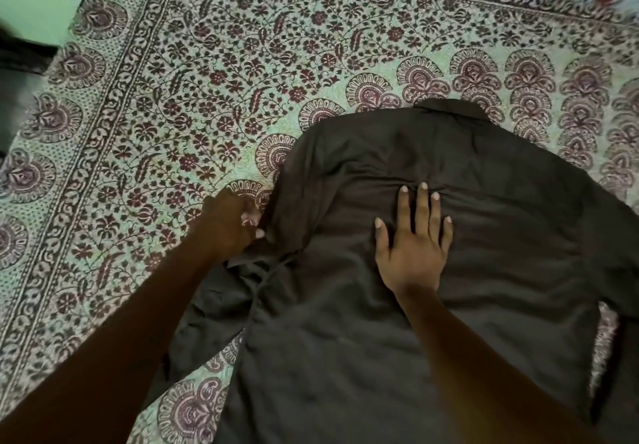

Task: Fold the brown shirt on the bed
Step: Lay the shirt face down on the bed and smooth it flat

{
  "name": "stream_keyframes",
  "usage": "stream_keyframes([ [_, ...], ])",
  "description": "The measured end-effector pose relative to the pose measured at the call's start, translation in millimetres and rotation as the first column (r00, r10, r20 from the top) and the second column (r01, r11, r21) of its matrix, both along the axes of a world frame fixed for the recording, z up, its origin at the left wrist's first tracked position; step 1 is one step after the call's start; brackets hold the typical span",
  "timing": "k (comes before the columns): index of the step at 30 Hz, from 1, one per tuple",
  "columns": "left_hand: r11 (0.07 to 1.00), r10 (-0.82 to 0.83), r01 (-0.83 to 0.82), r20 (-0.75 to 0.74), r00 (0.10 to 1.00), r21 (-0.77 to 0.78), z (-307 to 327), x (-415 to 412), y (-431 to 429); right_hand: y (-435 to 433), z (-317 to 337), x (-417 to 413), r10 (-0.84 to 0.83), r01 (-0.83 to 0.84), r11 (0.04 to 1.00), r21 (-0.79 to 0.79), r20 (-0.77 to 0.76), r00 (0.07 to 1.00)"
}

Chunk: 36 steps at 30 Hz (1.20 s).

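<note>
- One brown shirt, spread back-up on one floral bedspread, collar at the far end.
- Two bare hands in view.
- Left hand: fingers curled, pinching the shirt's left edge beside the shoulder.
- Right hand: flat, five fingers spread, pressing the shirt's middle.
- One crumpled sleeve under the left forearm.

Bed under floral block-print sheet, brown shirt lying back-up, collar at far end
</note>
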<state>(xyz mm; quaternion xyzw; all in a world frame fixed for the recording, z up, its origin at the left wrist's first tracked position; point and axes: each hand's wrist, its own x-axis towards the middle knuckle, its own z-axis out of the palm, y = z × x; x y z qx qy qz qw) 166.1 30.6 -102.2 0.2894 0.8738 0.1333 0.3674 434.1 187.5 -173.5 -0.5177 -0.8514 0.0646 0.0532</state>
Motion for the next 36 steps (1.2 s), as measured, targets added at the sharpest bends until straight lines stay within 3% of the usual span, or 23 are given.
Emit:
stream_keyframes([
  [4,0.979,-0.082,0.102,0.112,0.99,-0.179,6.0,-3.9,-2.4,-1.1,-0.1,-1.6,-0.001,0.001,1.0,0.002,0.013,1.0],
  [6,0.98,-0.041,0.052,0.057,0.998,-0.193,10.3,-8.3,0.8,-1.0,-0.6,-0.5,0.001,-0.001,1.0,0.003,0.012,1.0],
  [9,0.99,0.092,-0.12,-0.293,0.952,-0.079,24.1,-18.2,15.1,-0.6,-1.9,0.2,0.012,-0.012,1.0,0.006,-0.001,1.0],
  [11,0.987,0.038,-0.112,-0.521,0.853,-0.112,32.0,-20.5,27.1,-0.3,-2.9,-0.2,0.011,-0.011,1.0,0.01,0.007,1.0],
  [13,0.992,-0.04,-0.046,-0.646,0.763,-0.116,32.2,-12.6,37.6,-0.2,-3.3,-0.3,0.007,-0.007,1.0,0.012,0.013,1.0],
  [15,0.988,-0.069,0.145,-0.714,0.696,0.046,24.0,10.9,47.2,-0.1,-3.9,0.3,0.008,-0.008,1.0,0.013,0.011,1.0],
  [17,0.887,-0.195,0.414,-0.65,0.734,0.203,8.8,50.7,50.2,0.4,-4.5,0.7,0.017,-0.017,1.0,0.013,0.012,1.0],
  [19,0.794,-0.49,0.599,-0.473,0.732,0.104,-16.0,85.7,43.1,1.7,-4.1,-1.2,0.009,-0.009,1.0,-0.005,0.015,1.0],
  [20,0.778,-0.56,0.627,-0.405,0.723,0.044,-27.3,96.5,36.5,2.3,-3.2,1.0,0.025,-0.025,0.999,-0.02,0.02,0.999],
  [24,0.818,-0.549,0.575,-0.339,0.764,-0.029,-46.9,102.8,27.8,9.1,0.0,64.0,0.215,-0.214,0.977,-0.022,0.083,0.973],
  [26,0.81,-0.58,0.577,-0.271,0.768,-0.098,-42.9,101.4,34.4,17.9,1.9,113.4,0.07,-0.072,0.997,0.018,0.106,0.992],
  [29,0.8,-0.599,0.579,-0.233,0.766,-0.154,-38.1,103.9,38.9,33.3,4.9,147.4,-0.364,0.367,0.929,-0.044,0.065,0.929],
  [31,0.807,-0.591,0.569,-0.233,0.773,-0.16,-38.0,104.1,39.2,36.4,9.9,127.9,-0.443,0.443,0.895,-0.06,0.014,0.897],
  [32,0.811,-0.585,0.562,-0.247,0.773,-0.162,-37.5,104.9,39.4,32.1,13.1,111.4,-0.371,0.371,0.928,-0.031,0.008,0.928],
  [34,0.823,-0.564,0.55,-0.325,0.759,-0.142,-38.2,112.5,36.4,9.8,15.7,80.5,-0.018,0.018,1.0,-0.014,0.005,1.0],
  [36,0.83,-0.528,0.553,-0.423,0.737,-0.072,-40.9,131.2,26.8,-21.0,15.3,77.2,0.318,-0.317,0.944,-0.091,-0.002,0.948],
])
